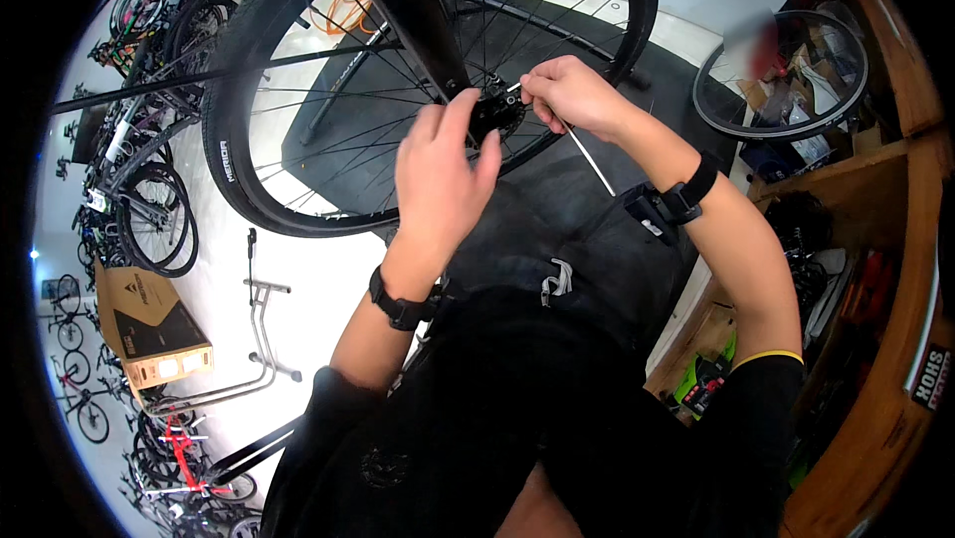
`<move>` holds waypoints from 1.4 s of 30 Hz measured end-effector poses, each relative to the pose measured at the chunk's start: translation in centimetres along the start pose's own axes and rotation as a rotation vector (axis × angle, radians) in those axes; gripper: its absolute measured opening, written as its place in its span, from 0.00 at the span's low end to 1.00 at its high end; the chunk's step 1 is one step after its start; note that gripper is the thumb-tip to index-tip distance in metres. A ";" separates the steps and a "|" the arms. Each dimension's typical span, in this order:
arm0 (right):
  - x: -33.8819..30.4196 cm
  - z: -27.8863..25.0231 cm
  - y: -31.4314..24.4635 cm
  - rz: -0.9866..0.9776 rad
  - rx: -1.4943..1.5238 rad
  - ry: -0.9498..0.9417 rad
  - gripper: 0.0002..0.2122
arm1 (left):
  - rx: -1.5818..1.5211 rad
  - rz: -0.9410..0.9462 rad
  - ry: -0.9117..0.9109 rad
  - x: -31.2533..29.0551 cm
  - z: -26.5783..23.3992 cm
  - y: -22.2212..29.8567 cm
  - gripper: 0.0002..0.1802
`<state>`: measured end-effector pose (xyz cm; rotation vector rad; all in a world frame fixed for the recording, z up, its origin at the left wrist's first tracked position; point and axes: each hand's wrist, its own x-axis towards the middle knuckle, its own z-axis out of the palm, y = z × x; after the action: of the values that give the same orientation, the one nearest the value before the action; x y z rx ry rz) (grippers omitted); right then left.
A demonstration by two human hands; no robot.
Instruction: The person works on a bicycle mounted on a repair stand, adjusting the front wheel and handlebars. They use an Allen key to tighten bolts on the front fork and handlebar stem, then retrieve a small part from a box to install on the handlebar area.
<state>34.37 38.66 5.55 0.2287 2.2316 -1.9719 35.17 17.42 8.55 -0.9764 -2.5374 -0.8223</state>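
Observation:
A bicycle wheel with a black tyre [231,155] and thin spokes stands in front of me, beside a black fork leg [408,26]. Near the hub, at the fork's lower end, sits a small black brake caliper [487,118]. My right hand [577,98] pinches a thin silver hex key [592,162]; its long arm slants down past my fingers, and its short end points toward the caliper. My left hand [443,175] is just left of the caliper, thumb and fingers apart, holding nothing visible. Whether its fingertips touch the fork or caliper, I cannot tell.
A dark mat [333,120] lies under the wheel. On the left are a metal stand [264,339], a cardboard box [149,324] and several bicycles [154,210]. A loose wheel [708,110] leans by the wooden shelving [910,200] on the right.

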 end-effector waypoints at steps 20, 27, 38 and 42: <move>0.6 1.1 -1.7 0.108 -0.171 -0.006 0.15 | 0.103 -0.190 -0.222 3.1 3.6 -0.6 0.14; -0.3 2.1 1.3 -0.342 -0.541 0.258 0.14 | 0.134 -0.180 -0.215 3.2 3.8 -0.5 0.13; -0.3 2.3 2.0 -0.452 -0.597 0.303 0.13 | 0.164 -0.118 -0.207 3.2 4.1 -1.2 0.12; -0.3 2.3 2.1 -0.459 -0.619 0.319 0.12 | 0.172 -0.098 -0.195 3.2 4.1 -1.4 0.12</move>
<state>35.16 36.61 3.25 -0.0624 3.2054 -1.3537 31.60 20.78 6.23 -0.9238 -2.7858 -0.5447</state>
